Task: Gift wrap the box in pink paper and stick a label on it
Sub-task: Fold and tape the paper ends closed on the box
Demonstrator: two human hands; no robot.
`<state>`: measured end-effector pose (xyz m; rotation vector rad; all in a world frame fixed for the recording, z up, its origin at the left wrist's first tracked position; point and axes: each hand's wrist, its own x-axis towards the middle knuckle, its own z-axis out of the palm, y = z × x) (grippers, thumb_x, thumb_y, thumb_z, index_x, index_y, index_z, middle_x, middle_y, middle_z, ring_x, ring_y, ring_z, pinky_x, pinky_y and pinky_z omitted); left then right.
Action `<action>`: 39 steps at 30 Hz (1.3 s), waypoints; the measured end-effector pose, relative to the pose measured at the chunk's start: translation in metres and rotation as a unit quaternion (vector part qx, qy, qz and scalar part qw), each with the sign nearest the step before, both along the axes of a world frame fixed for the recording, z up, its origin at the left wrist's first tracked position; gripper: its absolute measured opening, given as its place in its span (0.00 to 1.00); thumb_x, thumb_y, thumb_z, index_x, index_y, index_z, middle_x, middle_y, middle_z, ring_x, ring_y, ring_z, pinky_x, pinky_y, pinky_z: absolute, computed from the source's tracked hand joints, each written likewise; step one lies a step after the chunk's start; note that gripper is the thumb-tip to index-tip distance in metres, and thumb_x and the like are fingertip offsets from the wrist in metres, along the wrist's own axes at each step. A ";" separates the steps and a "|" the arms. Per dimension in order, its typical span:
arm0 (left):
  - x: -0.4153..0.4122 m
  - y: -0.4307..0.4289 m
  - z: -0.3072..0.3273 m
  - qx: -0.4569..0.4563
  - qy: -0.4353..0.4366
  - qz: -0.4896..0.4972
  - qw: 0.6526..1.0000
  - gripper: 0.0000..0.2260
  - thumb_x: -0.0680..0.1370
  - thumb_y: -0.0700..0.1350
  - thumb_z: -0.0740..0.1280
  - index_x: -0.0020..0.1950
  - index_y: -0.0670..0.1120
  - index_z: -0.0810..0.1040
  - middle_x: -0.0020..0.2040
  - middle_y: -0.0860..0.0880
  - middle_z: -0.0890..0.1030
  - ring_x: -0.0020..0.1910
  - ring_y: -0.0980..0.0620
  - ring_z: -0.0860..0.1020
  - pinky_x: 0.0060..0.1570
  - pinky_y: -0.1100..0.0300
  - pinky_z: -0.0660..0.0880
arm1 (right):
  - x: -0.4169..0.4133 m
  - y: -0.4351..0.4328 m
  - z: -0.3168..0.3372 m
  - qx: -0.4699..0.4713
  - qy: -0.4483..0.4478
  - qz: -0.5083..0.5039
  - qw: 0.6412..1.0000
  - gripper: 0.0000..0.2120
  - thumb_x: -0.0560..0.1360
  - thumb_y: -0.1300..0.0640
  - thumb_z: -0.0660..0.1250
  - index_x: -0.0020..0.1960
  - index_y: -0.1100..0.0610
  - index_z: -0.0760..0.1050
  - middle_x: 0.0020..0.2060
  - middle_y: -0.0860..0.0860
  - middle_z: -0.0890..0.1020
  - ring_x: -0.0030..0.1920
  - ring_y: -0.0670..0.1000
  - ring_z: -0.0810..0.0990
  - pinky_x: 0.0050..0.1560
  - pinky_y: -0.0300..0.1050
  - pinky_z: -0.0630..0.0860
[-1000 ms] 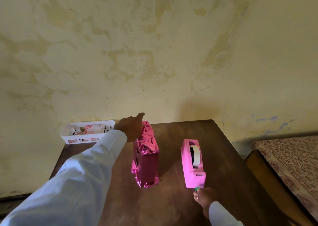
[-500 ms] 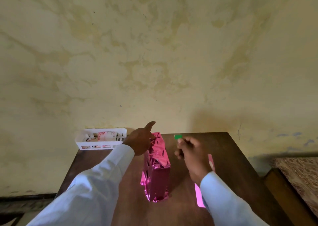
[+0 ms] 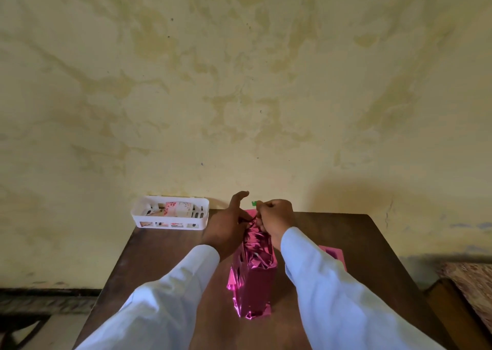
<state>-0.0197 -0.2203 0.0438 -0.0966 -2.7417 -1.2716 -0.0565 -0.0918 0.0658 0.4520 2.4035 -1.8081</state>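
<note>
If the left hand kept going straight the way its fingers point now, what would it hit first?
Probably the yellow wall. The left hand rests against the far top of the pink wrapped box, index finger aimed up and away past the table edge. The white basket lies off to its left. Depth is unclear.

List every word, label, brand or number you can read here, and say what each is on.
None can be read.
The cards in the white basket show only blurred pink patterns.
The pink wrapped box, the pink tape dispenser and the green tab show no text.
</note>
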 end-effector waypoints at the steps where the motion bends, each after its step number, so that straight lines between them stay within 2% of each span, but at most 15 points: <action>1: 0.000 0.000 -0.002 0.001 0.006 0.001 1.000 0.33 0.77 0.38 0.68 0.75 0.60 0.57 0.46 0.61 0.80 0.50 0.55 0.80 0.51 0.61 0.74 | -0.003 0.000 0.001 0.015 -0.007 0.004 1.000 0.13 0.78 0.56 0.69 0.37 0.61 0.77 0.29 0.55 0.79 0.28 0.53 0.75 0.35 0.46 0.73; 4: -0.001 0.000 -0.006 0.010 0.017 0.005 1.000 0.33 0.77 0.37 0.69 0.72 0.61 0.57 0.49 0.58 0.79 0.52 0.54 0.80 0.55 0.55 0.78 | -0.011 -0.001 0.001 0.040 -0.039 0.028 0.998 0.12 0.76 0.55 0.71 0.38 0.62 0.76 0.30 0.56 0.78 0.26 0.53 0.73 0.32 0.44 0.71; 7: -0.002 -0.002 -0.007 0.043 0.018 0.023 0.999 0.32 0.76 0.36 0.70 0.69 0.62 0.59 0.54 0.55 0.74 0.54 0.57 0.80 0.55 0.51 0.79 | -0.016 -0.002 -0.001 0.062 -0.063 0.037 0.995 0.11 0.75 0.55 0.72 0.43 0.64 0.77 0.30 0.57 0.78 0.25 0.53 0.72 0.29 0.43 0.69; 11: -0.003 -0.003 -0.008 0.051 0.021 0.032 0.998 0.32 0.75 0.36 0.71 0.68 0.62 0.60 0.55 0.54 0.72 0.53 0.58 0.80 0.55 0.52 0.80 | -0.016 -0.001 0.001 0.059 -0.089 0.052 0.993 0.09 0.76 0.59 0.70 0.42 0.65 0.77 0.26 0.56 0.75 0.20 0.50 0.67 0.23 0.39 0.63; 15: -0.003 -0.002 -0.009 0.045 0.028 0.033 0.998 0.32 0.76 0.36 0.70 0.69 0.61 0.60 0.55 0.54 0.72 0.53 0.59 0.80 0.54 0.53 0.80 | -0.017 -0.003 0.004 0.085 -0.092 0.066 0.990 0.13 0.76 0.59 0.71 0.36 0.63 0.74 0.22 0.55 0.73 0.18 0.51 0.67 0.22 0.39 0.62; 19: -0.001 -0.001 -0.011 0.051 0.033 0.036 0.997 0.32 0.75 0.36 0.70 0.68 0.61 0.59 0.56 0.53 0.71 0.54 0.58 0.80 0.55 0.52 0.79 | -0.017 -0.007 0.003 0.105 -0.088 0.070 0.988 0.12 0.75 0.59 0.72 0.37 0.63 0.73 0.24 0.55 0.74 0.20 0.51 0.68 0.23 0.39 0.64; 23: 0.001 -0.001 -0.013 0.045 0.042 0.047 0.997 0.32 0.75 0.37 0.71 0.68 0.60 0.59 0.58 0.51 0.72 0.55 0.54 0.80 0.57 0.51 0.78 | -0.018 -0.011 0.003 0.143 -0.084 0.072 0.984 0.06 0.74 0.61 0.69 0.44 0.65 0.77 0.31 0.57 0.78 0.27 0.54 0.73 0.26 0.42 0.67; 27: 0.002 0.000 -0.014 0.040 0.045 0.051 0.997 0.31 0.75 0.38 0.72 0.69 0.59 0.59 0.58 0.50 0.72 0.55 0.53 0.79 0.57 0.53 0.78 | -0.018 -0.014 0.003 0.175 -0.085 0.079 0.978 0.06 0.73 0.62 0.67 0.46 0.65 0.79 0.35 0.58 0.79 0.34 0.57 0.75 0.29 0.44 0.68; 30: 0.003 0.000 -0.013 0.042 0.043 0.050 0.997 0.30 0.76 0.38 0.71 0.69 0.57 0.59 0.59 0.49 0.72 0.55 0.55 0.79 0.57 0.53 0.78 | -0.017 -0.016 0.004 0.196 -0.083 0.077 0.974 0.03 0.72 0.62 0.67 0.43 0.63 0.77 0.37 0.58 0.80 0.36 0.57 0.76 0.30 0.43 0.68; 32: 0.004 0.000 -0.012 0.040 0.042 0.050 0.997 0.30 0.76 0.38 0.71 0.70 0.56 0.60 0.59 0.49 0.72 0.55 0.55 0.79 0.57 0.55 0.77 | -0.017 -0.018 0.006 0.213 -0.081 0.075 0.971 0.05 0.73 0.63 0.67 0.39 0.61 0.73 0.38 0.58 0.80 0.38 0.58 0.78 0.33 0.44 0.71; 36: 0.005 0.000 -0.011 0.030 0.044 0.054 0.997 0.30 0.75 0.38 0.71 0.70 0.56 0.61 0.57 0.51 0.72 0.55 0.51 0.79 0.55 0.53 0.77 | -0.017 -0.021 0.008 0.244 -0.074 0.076 0.964 0.08 0.74 0.63 0.67 0.37 0.59 0.71 0.44 0.59 0.84 0.47 0.60 0.85 0.44 0.47 0.79; 39: 0.005 0.000 -0.011 0.025 0.043 0.053 0.997 0.30 0.75 0.39 0.71 0.69 0.57 0.61 0.57 0.50 0.72 0.55 0.50 0.78 0.56 0.51 0.77 | -0.018 -0.022 0.008 0.257 -0.068 0.081 0.961 0.08 0.73 0.63 0.67 0.38 0.59 0.71 0.45 0.59 0.84 0.47 0.60 0.85 0.49 0.49 0.82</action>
